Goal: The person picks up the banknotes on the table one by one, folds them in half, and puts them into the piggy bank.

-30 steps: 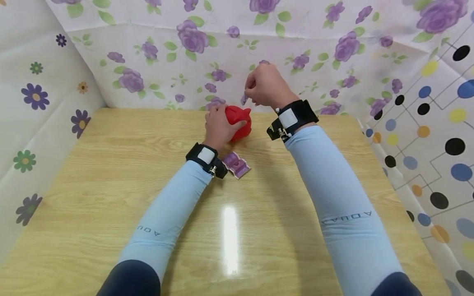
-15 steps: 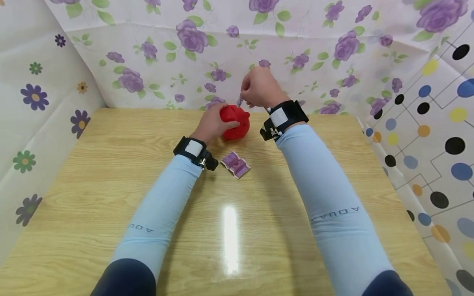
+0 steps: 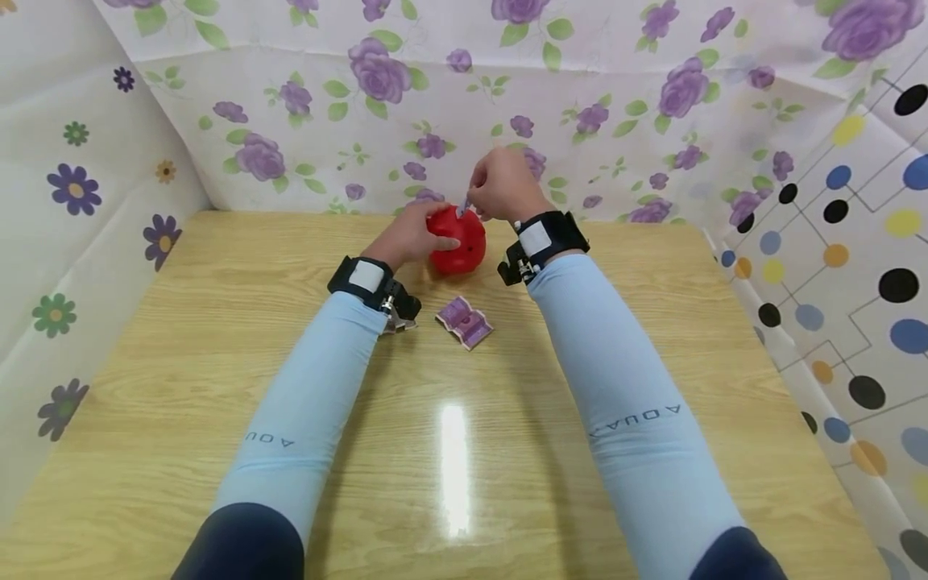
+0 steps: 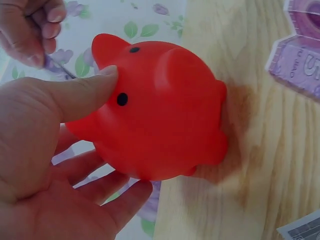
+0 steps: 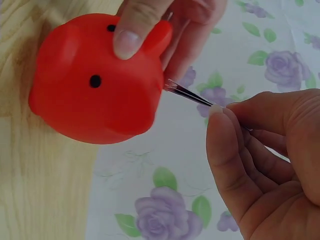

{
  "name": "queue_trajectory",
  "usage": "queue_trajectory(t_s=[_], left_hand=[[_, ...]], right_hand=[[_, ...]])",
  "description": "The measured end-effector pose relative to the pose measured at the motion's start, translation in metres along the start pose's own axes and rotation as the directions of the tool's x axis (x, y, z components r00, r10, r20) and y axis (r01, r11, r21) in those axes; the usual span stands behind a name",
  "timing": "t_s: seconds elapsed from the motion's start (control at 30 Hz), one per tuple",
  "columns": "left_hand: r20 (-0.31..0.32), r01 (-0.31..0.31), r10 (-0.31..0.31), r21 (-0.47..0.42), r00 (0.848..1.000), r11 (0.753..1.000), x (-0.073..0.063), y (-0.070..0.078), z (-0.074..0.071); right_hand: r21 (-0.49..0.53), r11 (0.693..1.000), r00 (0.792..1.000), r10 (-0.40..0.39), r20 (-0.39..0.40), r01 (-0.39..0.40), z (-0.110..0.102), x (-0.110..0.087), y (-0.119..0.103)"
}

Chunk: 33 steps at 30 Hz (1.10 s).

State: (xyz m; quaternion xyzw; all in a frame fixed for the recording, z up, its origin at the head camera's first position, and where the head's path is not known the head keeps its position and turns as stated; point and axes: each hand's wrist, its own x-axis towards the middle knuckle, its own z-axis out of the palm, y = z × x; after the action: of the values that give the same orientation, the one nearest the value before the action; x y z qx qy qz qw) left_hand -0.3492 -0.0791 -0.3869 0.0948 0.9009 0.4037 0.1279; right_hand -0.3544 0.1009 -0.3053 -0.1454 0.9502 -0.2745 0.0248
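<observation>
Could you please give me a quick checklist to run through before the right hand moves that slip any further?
1. Left hand holding the red piggy bank: ok, thumb on its head, fingers behind.
2. Right hand gripping the thin slip: ok, pinched near one end.
3. Slip's free end at the bank's top: ok.
4. Slip's end inside an opening: cannot tell, contact point hidden.
5. Purple note apart from both hands: ok, on the table.

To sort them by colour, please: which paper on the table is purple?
The creased paper in front of the red pig; the other paper, partly behind the left wristband, is greyish.
</observation>
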Motion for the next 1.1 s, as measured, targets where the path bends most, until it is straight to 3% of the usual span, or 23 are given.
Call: queue_trajectory(t_s=[0.3,0.5,0.9,1.1], left_hand=[[0.082,0.027,-0.03,0.028,0.996,0.999,0.002,0.005,-0.011],[0.097,0.044,-0.05,0.054,0.994,0.998,0.004,0.007,-0.014],[0.081,0.07,-0.072,0.018,0.994,0.997,0.002,0.006,-0.014],[0.081,0.049,-0.051,0.017,0.995,0.999,0.001,0.005,-0.013]], right_hand=[[0.071,0.994,0.997,0.078,0.007,-0.078,0.007,0.003,0.003],[0.12,0.983,0.99,0.139,0.0,-0.138,0.01,0.006,0.001],[0.023,0.984,0.984,0.177,-0.026,-0.176,0.011,0.008,0.001],[-0.027,0.986,0.985,0.166,-0.035,-0.167,0.016,0.011,-0.003]])
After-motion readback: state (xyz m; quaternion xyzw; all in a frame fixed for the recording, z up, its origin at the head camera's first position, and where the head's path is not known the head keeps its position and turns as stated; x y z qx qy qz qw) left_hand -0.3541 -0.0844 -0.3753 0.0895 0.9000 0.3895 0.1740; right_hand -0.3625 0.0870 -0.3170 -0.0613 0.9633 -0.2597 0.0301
